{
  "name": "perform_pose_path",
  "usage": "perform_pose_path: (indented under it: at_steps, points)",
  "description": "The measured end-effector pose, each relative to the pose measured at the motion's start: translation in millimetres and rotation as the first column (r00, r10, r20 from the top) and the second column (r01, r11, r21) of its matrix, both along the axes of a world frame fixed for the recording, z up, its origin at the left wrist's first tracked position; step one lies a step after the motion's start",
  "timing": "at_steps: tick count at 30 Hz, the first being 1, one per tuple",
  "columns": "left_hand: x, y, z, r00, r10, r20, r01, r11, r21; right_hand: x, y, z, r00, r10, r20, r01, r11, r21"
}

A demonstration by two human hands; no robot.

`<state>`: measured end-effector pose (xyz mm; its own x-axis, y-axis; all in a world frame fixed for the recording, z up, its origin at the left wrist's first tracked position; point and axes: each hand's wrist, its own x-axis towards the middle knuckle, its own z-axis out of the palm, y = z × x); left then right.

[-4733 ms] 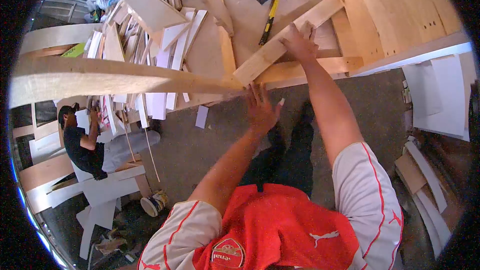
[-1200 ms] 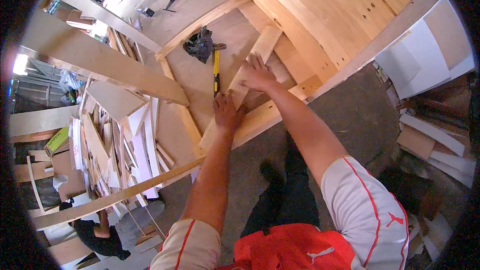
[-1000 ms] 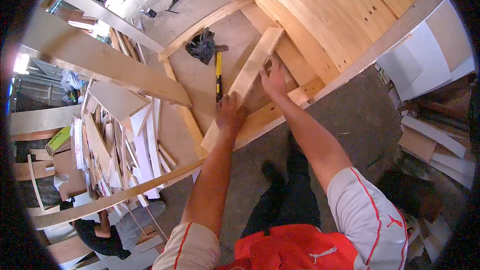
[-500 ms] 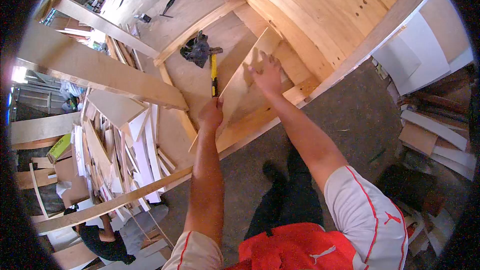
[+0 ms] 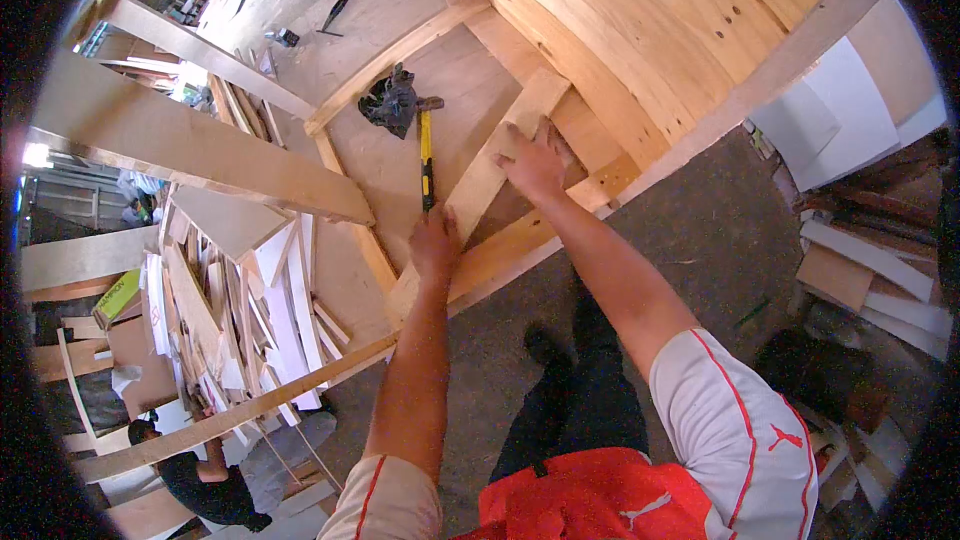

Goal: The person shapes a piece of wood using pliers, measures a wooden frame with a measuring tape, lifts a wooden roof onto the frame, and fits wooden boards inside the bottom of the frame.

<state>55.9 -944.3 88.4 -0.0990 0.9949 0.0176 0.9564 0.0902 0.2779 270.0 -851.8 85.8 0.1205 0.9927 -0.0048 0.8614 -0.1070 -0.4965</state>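
Observation:
A pale wooden board (image 5: 482, 180) lies slantwise across the low timber frame (image 5: 508, 258). My left hand (image 5: 435, 243) is closed at the board's near left part, its fingers curled at the edge. Farther up the same board, my right hand (image 5: 533, 164) rests on its upper face with fingers spread. A hammer (image 5: 427, 150) with a yellow and black handle lies on the panel inside the frame; its handle end reaches close to my left hand. Beside the hammer head sits a crumpled black plastic bag (image 5: 388, 102).
A plank wall (image 5: 640, 30) rises at the right of the frame. Timber beams (image 5: 200, 145) cross on the left, above a heap of offcuts (image 5: 230, 310). White sheets (image 5: 840, 110) stack at right. Another person (image 5: 205, 475) is low at the left.
The board has tipped from a raised slant to lie flatter, showing more of its face. My left hand has shifted slightly down and right along it; my right hand has stayed on the board.

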Motion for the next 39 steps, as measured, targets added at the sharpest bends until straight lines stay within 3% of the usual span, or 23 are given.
perform_pose_path:
  at_steps: [8,14,17,20,23,26,29,32,35,38,39]
  points:
    - [0.1,-0.2,-15.1,1.000,0.006,0.016,-0.008,0.989,0.146,3.4,3.2,1.3,0.997,0.058,-0.047,-0.057,0.998,0.031]
    - [-3.1,-13.2,-14.8,0.993,-0.043,-0.112,0.052,0.995,0.081,4.2,1.2,-4.7,0.999,0.041,0.024,-0.042,0.998,0.040]
    - [-11.1,-23.9,-21.5,0.986,-0.093,-0.137,0.113,0.983,0.148,3.5,-1.5,0.3,0.999,0.042,0.018,-0.042,0.999,0.028]
    - [10.2,-30.7,25.9,1.000,-0.021,0.019,0.019,0.994,0.107,5.4,0.2,-2.8,0.997,0.060,0.056,-0.062,0.997,0.035]
    - [3.7,-27.9,17.8,0.998,-0.019,0.056,0.016,0.999,0.049,4.7,-2.9,-3.2,0.998,0.041,0.054,-0.042,0.999,0.011]
    - [-1.6,-25.1,5.9,0.998,-0.042,0.052,0.034,0.988,0.151,4.5,-1.0,-5.6,0.998,0.040,0.049,-0.040,0.999,-0.008]
    - [3.1,-25.5,25.3,0.999,0.029,0.034,-0.028,0.999,-0.028,5.3,-0.2,-4.8,0.998,0.060,-0.008,-0.060,0.998,-0.027]
    - [11.8,-32.1,57.0,0.994,0.088,-0.064,-0.093,0.993,-0.074,10.4,1.6,-0.7,0.997,0.071,0.001,-0.071,0.997,-0.018]
    - [-15.3,-41.5,0.2,0.956,0.197,-0.218,-0.207,0.978,-0.023,7.5,4.2,-8.9,0.991,0.102,0.089,-0.106,0.993,0.046]
    - [-25.3,-46.0,-16.9,0.964,0.266,-0.004,-0.265,0.962,0.068,13.2,8.6,-5.8,0.986,0.136,0.097,-0.143,0.987,0.067]
    - [-27.8,-45.9,-24.6,0.964,0.267,-0.002,-0.267,0.963,0.039,14.8,8.3,-0.2,0.985,0.144,0.093,-0.148,0.988,0.045]
